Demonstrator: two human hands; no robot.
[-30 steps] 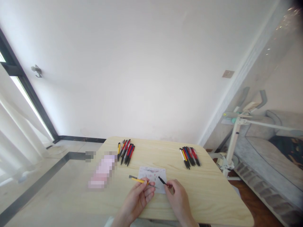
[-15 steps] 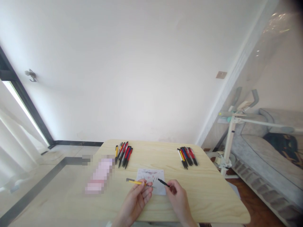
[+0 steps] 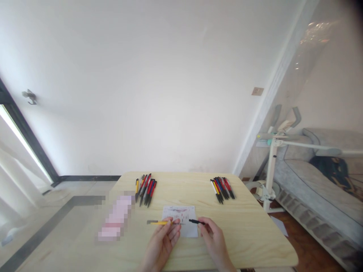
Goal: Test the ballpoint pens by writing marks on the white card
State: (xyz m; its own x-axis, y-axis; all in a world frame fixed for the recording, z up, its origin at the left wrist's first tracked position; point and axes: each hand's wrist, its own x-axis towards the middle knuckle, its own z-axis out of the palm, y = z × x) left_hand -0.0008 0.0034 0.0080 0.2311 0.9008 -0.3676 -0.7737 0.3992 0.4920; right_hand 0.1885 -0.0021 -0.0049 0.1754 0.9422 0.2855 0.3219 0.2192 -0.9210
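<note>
My left hand (image 3: 162, 243) is closed on a yellow pen barrel (image 3: 158, 223) with a greyish end. The pen lies nearly level, and a thin refill seems to stick out to the right past my fingers. In my right hand (image 3: 214, 240), thumb and fingers pinch a short black pen part (image 3: 194, 221), its free end facing the yellow pen. A gap separates the two pieces. Both are held above a white sheet of paper (image 3: 189, 231) with dark and reddish marks.
Several pens (image 3: 146, 189) lie in a bunch at the table's back left, and another bunch of pens (image 3: 222, 189) lies at the back right. A blurred pink item (image 3: 117, 217) is at the left of the wooden table (image 3: 241, 238). Exercise equipment (image 3: 270, 170) stands beyond the right edge.
The yellow pen and the black part are now held more level, nearly in line with each other. The camera view has shifted slightly. Both hands keep their holds.
</note>
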